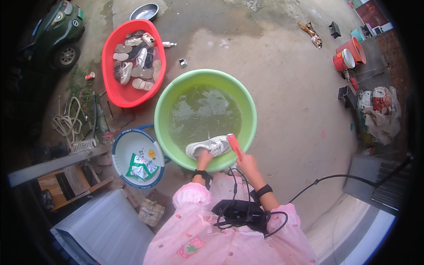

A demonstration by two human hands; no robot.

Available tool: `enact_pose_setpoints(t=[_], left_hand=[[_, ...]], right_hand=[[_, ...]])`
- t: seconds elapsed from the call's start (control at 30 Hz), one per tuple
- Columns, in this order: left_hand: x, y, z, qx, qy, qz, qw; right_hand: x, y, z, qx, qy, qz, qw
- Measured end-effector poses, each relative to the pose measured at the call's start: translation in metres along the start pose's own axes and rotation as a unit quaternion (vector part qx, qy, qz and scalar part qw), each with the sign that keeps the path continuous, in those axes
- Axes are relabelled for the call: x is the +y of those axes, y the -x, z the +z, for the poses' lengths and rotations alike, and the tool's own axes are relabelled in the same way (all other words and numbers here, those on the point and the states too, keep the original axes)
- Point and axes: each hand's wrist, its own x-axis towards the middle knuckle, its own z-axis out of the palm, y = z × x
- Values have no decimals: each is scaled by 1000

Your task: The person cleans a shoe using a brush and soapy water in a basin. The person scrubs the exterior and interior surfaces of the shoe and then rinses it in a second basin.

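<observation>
A white lace-up sneaker (pixel 217 144) lies sideways at the near side of a large green basin (pixel 250 119) of murky water. My left hand (pixel 204 159) reaches into the shoe's opening and holds it, its fingertips hidden inside. A pinkish-red scrub brush (pixel 234 145) is gripped in my right hand (pixel 248 165), its head against the right end of the sneaker. The brush's bristles cannot be made out.
A red tub (pixel 106 75) with several wet shoes stands at the far left. Left of the basin, a white-and-blue basin (pixel 118 164) holds green-and-white packets (pixel 142 168). Buckets (pixel 343 60) line the right side; a cat (pixel 311 34) lies far right. Black cables (pixel 333 176) trail rightward.
</observation>
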Motion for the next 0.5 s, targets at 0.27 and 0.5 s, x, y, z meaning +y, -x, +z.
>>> enact_pose_setpoints(t=[0.27, 0.5], left_hand=[[-24, 5, 16, -34, 100, -93, 990], [-21, 18, 19, -45, 80, -50, 995]], right_hand=[[-25, 11, 30, -77, -7, -44, 996], [-35, 19, 51, -51, -20, -132, 990]])
